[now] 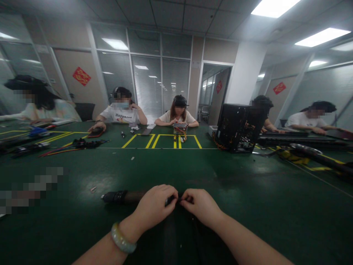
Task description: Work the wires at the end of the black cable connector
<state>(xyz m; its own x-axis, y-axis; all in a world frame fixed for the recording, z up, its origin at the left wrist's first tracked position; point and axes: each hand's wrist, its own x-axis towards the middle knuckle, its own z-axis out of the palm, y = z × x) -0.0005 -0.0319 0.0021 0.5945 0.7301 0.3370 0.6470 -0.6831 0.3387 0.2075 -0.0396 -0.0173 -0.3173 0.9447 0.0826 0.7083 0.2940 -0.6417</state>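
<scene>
My left hand (156,204), with a pale bangle on its wrist, is closed in a pinch on a small black piece (168,200) that shows between thumb and fingers. Close by on the right, my right hand (202,206) is also pinched shut at a dark bit whose kind I cannot make out. Behind my left hand a dark tube (135,196) lies on the green table (91,228). Its left end is a ribbed black fitting (114,197) with a metallic tip; my left hand hides its right part.
A black computer case (234,127) stands at the back right, with long black parts (292,141) beyond it. Black cables (85,142) lie at the far left. Several people sit around the table. One opposite handles a box with coloured wires (180,128).
</scene>
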